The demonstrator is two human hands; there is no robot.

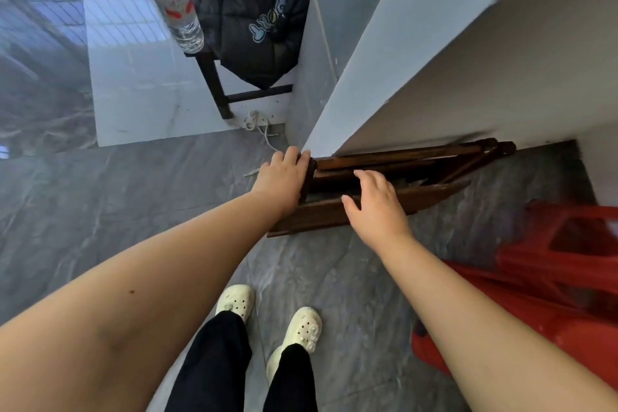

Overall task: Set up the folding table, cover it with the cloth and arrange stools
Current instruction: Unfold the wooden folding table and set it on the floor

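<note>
Head view. I stand on grey marbled floor (100,211), looking down past my black trousers and cream clogs (302,328).

The folding table (384,177) is dark brown wood, folded flat, standing on edge and leaning against the foot of a white wall (418,60). Its far end, with two rounded leg tips, runs back to the right along the wall; its near end points toward me and to the left, at the wall's corner.

My left hand (281,177) lies against the near end of the folded table, right at the wall corner. Fingers extended and close together, laid over the top of the end piece; palm against the wood. I cannot tell if the thumb wraps around behind.

My right hand (378,207) is over the upper long edge of the table, just to the right of the left hand. Fingers loosely spread and slightly curled, fingertips at or touching the upper rail, thumb out over the lower panel. Not closed on anything that I can see.

Red plastic stools (568,261) are to my right, near the table, partly behind my right forearm.

A dark wooden chair (217,87) stands beyond the wall corner, carrying a black jacket (254,30) and a clear water bottle (177,7).
</note>
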